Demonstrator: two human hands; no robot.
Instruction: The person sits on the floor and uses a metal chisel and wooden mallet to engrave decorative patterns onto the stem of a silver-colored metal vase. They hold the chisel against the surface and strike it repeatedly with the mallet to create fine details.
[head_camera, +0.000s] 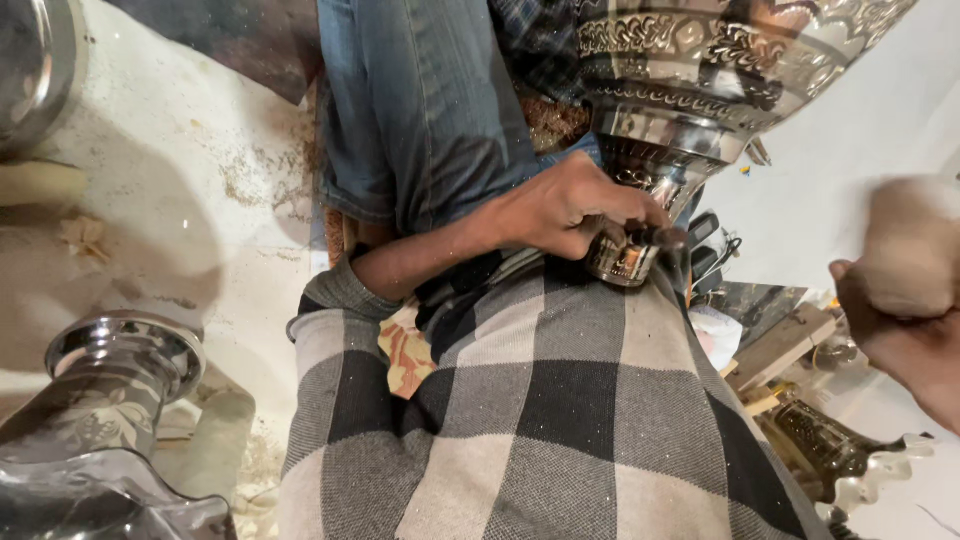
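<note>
We see a pale, dusty floor (170, 200) strewn with shavings (255, 175) near the denim-clad leg. At lower left a polished metal vase (110, 400) lies on it, beside a pale cylinder (215, 440). A checked cloth (540, 420) covers the lap, which carries the engraved metal vessel (690, 90). At right, wooden blocks (785, 345) and a dark engraved piece (825, 445) rest on the floor.

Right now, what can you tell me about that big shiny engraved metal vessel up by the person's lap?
The silver vessel looks like polished metal, its wide body banded with engraved scrollwork. It narrows downward to a slim stem with a small decorated end piece. It leans over the checked cloth on the lap, its top cut off by the picture's edge. The left hand grips the stem, fingers curled around it.
</note>
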